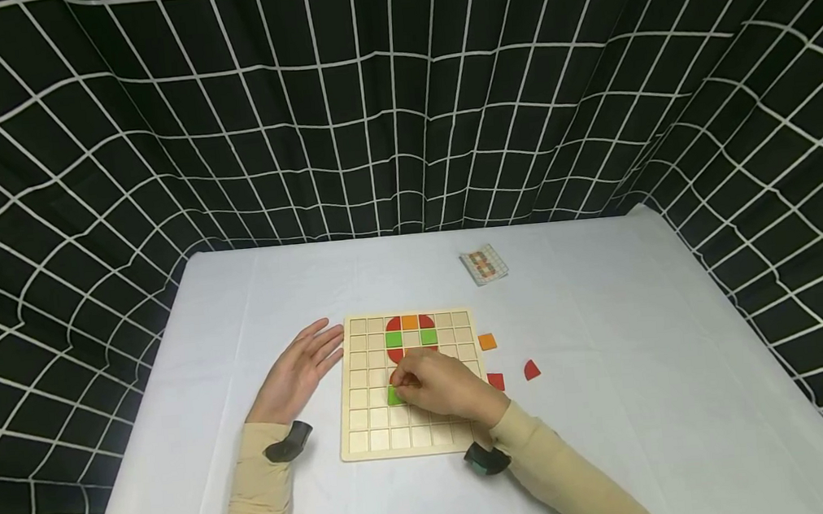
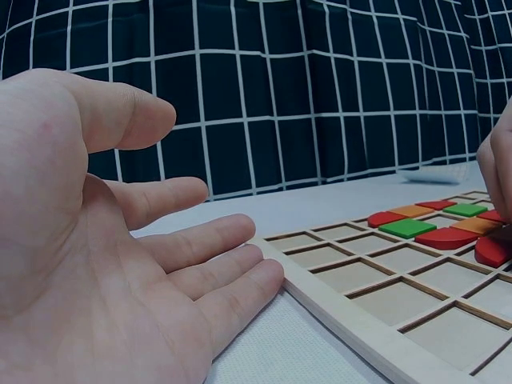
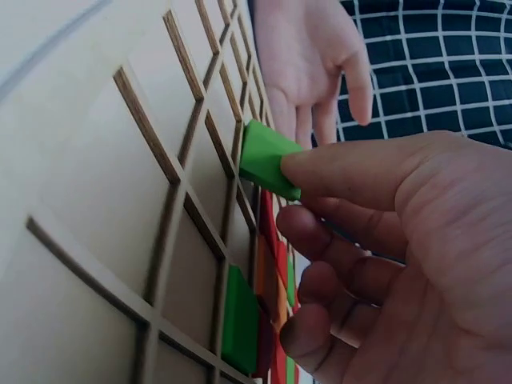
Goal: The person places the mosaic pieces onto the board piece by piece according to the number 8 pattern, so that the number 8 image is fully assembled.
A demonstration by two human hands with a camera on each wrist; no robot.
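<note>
My right hand [image 1: 440, 381] pinches a green square tile [image 3: 268, 160] between thumb and fingers, tilted over a cell of the wooden grid board [image 1: 369, 440]. Another green tile [image 3: 238, 320] sits in the board near it. Farther up the board lie red rounded tiles [image 1: 393, 324], an orange square tile [image 1: 409, 322] and green tiles [image 1: 393, 339], forming a ring. The right hand covers part of the pattern in the head view. My left hand [image 1: 293, 377] rests palm partly up at the board's left edge, fingers extended and holding nothing; its fingertips [image 2: 268, 276] are close to the rim.
Right of the board lie a loose orange square tile [image 1: 488, 342], a red square tile [image 1: 496, 381] and a red rounded tile [image 1: 532, 370]. A stack of pattern cards [image 1: 484, 265] lies farther back on the white-covered table [image 1: 610, 338]. A black gridded curtain [image 1: 400, 127] surrounds the table.
</note>
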